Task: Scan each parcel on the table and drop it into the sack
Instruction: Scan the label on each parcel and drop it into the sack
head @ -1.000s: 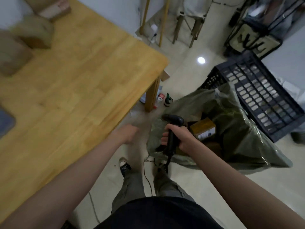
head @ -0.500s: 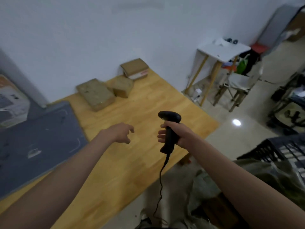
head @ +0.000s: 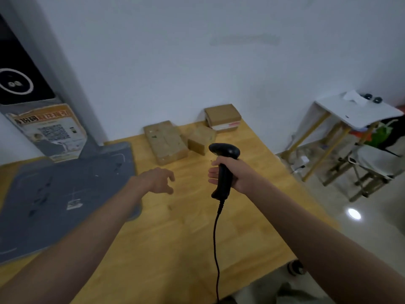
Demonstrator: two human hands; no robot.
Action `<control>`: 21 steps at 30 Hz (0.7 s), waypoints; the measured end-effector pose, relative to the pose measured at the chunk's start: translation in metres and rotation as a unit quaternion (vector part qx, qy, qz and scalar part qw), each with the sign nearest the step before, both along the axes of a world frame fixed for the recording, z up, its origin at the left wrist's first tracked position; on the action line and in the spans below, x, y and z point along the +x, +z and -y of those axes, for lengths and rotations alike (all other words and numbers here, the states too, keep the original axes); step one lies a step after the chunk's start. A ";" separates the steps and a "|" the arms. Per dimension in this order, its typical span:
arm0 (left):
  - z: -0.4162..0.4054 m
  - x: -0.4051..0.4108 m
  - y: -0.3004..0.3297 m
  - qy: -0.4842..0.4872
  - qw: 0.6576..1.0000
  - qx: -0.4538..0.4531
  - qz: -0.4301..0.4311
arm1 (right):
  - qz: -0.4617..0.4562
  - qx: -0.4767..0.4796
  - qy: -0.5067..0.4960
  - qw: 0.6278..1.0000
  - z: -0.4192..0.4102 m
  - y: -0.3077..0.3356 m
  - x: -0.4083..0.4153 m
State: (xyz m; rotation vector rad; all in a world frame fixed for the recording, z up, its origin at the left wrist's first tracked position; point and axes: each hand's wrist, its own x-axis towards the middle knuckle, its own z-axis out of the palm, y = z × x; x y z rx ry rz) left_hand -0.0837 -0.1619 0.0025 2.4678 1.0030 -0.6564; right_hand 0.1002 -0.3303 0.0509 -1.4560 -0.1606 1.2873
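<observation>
A right hand point(head: 235, 173) is gripping a black scanner point(head: 223, 167) above a wooden table point(head: 186, 227). The left hand point(head: 156, 179) is hovering empty, fingers loosely curled, near three slightly blurred, seemingly cardboard parcels point(head: 165, 142).

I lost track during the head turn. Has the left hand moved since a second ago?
Yes. The left hand went from off the table corner by the sack to over the tabletop, toward the parcels.

Surface point(head: 175, 238): light wood, against a white wall. On it: grey mat point(head: 65, 187) at left; three cardboard parcels at the far edge, namely flat box point(head: 165, 141), small box point(head: 201, 138) just beside it, labelled box point(head: 222, 116) behind.
</observation>
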 end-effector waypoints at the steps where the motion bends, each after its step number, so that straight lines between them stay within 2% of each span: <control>1: -0.010 0.004 -0.001 0.013 1.000 0.001 0.002 | 0.001 0.002 0.007 1.000 -0.015 0.001 0.007; 10: -0.093 0.040 -0.013 0.137 0.990 0.014 0.020 | 0.049 -0.006 0.090 0.995 -0.147 -0.009 0.066; 21: -0.174 0.060 -0.070 0.270 0.958 -0.046 0.085 | 0.103 -0.049 0.169 0.979 -0.261 -0.100 0.097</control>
